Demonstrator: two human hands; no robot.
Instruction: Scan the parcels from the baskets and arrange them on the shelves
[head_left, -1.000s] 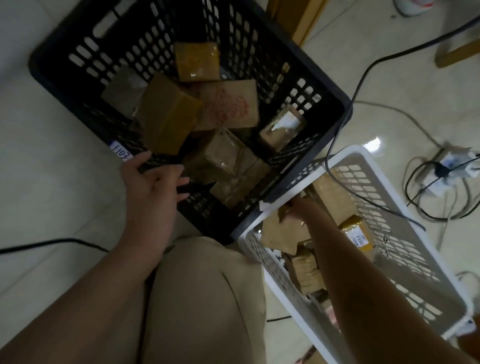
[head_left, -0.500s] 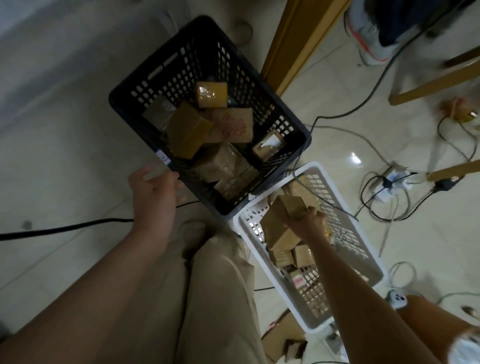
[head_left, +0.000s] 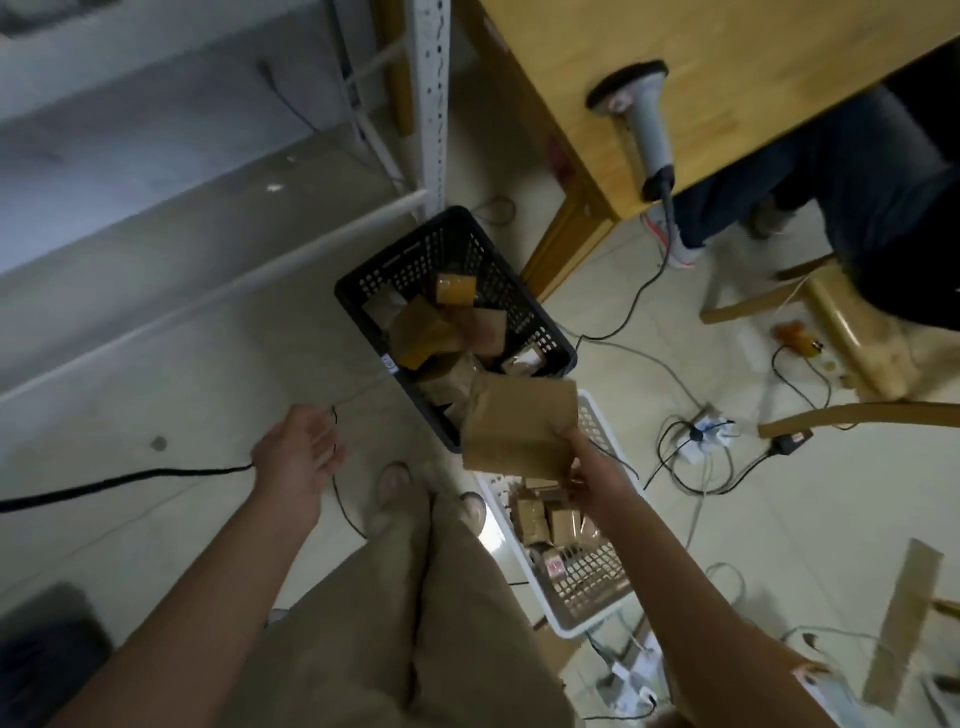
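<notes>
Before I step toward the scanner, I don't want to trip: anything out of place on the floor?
Yes. A thick black cable trails across the floor left of your feet, and thin wires tangle around the power strip to the right. Parcels in the black basket lie tilted.

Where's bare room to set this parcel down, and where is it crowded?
Free: the grey shelf board left of the white upright, and the wooden tabletop right of the scanner. Crowded: black basket and white basket, both holding parcels; cables across the floor right of them.
</notes>
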